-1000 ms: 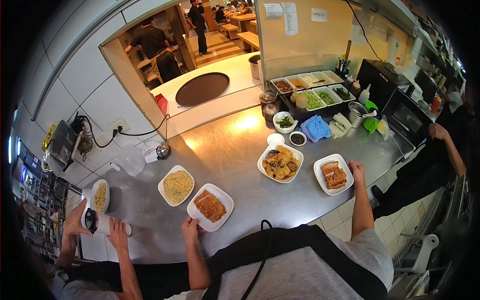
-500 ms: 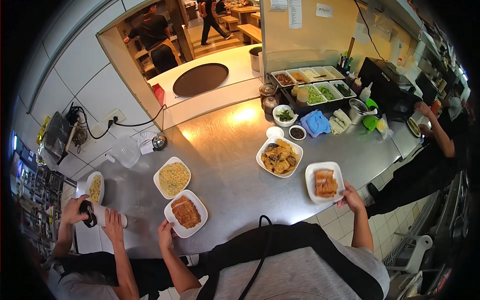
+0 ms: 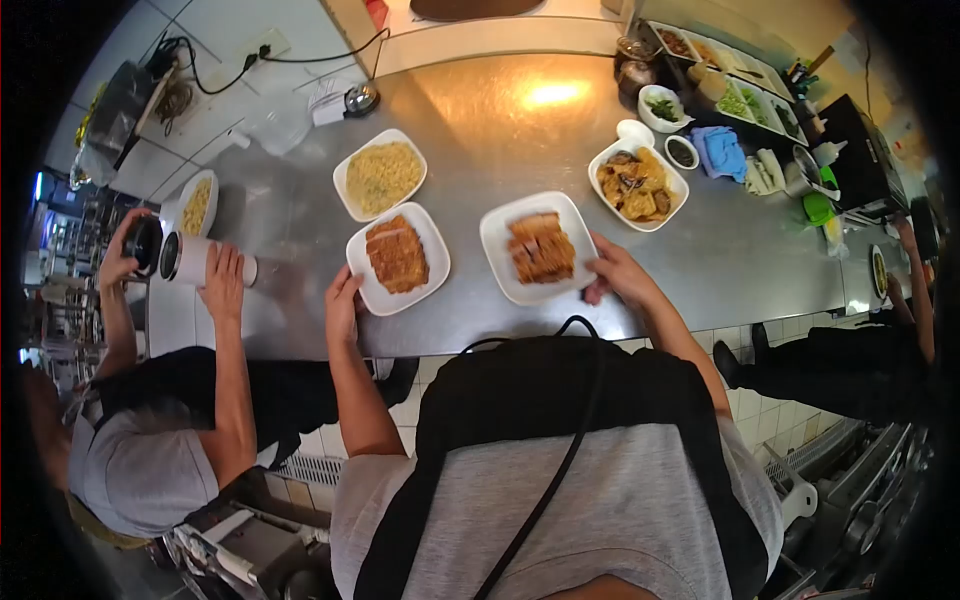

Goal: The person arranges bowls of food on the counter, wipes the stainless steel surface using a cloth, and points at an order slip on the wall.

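My left hand (image 3: 343,305) grips the near-left rim of a square white dish (image 3: 436,277). A browned, sliced cutlet (image 3: 397,256) lies in it. Just behind and touching or nearly touching stands a white dish of yellow fried rice (image 3: 383,176). My right hand (image 3: 617,271) is closed on the right edge of a second square white dish (image 3: 497,255), its thumb hidden in part. That dish carries sliced browned meat (image 3: 541,248) and is over the counter's front part; whether it rests there I cannot tell. Beyond it stands a white bowl of a brown mixed dish (image 3: 638,188).
On the left, a co-worker's hands (image 3: 225,280) hold a white cup (image 3: 190,262) and a black lid. An oval dish of rice (image 3: 197,205) stands behind them. At the back right are topping trays (image 3: 735,102), a blue cloth (image 3: 719,152) and a small dark-filled bowl (image 3: 682,152).
My right hand has brought its dish leftward, closer to the one in my left hand. My view has tilted down. The co-worker's black lid is now apart from the cup.
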A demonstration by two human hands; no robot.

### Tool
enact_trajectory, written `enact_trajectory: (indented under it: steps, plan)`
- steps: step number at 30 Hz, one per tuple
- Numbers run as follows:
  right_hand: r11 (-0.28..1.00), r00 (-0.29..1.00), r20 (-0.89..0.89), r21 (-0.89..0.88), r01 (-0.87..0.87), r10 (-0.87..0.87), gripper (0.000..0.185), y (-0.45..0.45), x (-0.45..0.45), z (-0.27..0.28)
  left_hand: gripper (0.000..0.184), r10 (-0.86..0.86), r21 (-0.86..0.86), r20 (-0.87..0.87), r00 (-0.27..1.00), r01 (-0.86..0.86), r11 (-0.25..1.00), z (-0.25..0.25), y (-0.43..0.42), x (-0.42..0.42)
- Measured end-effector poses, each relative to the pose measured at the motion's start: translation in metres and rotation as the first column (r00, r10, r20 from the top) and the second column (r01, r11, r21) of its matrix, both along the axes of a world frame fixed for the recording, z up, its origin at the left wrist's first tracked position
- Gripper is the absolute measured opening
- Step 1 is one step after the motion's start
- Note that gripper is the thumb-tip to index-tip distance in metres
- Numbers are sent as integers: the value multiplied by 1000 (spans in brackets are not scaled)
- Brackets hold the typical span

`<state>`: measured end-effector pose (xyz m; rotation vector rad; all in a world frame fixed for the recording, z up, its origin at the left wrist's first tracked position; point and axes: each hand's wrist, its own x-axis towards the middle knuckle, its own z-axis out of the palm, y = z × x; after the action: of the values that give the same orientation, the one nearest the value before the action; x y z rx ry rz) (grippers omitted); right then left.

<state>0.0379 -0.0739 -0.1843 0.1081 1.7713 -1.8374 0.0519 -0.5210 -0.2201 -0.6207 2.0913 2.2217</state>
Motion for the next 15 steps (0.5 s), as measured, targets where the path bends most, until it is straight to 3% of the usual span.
enact_trajectory:
  steps: [9,11,12,14,15]
  plan:
    - [994,994,-13,-13,-113,112,66,-58,-61,-3,43,136,1,-96,986,-136,991,-15,3,1]
    - [989,989,-21,11,-145,145,66,-46,-57,-2,47,84,-8,-103,991,-85,996,-17,-2,-1]
    - [988,988,-14,-8,-156,156,64,-35,-52,-3,44,60,-268,-82,995,-80,960,-9,5,-1]
    - [981,983,-15,69,-181,182,63,-9,-39,0,40,39,-718,-52,998,-64,693,17,15,-6]
    - [974,979,-11,109,-199,201,62,5,-32,1,38,14,-748,-191,982,-155,646,31,27,-14]
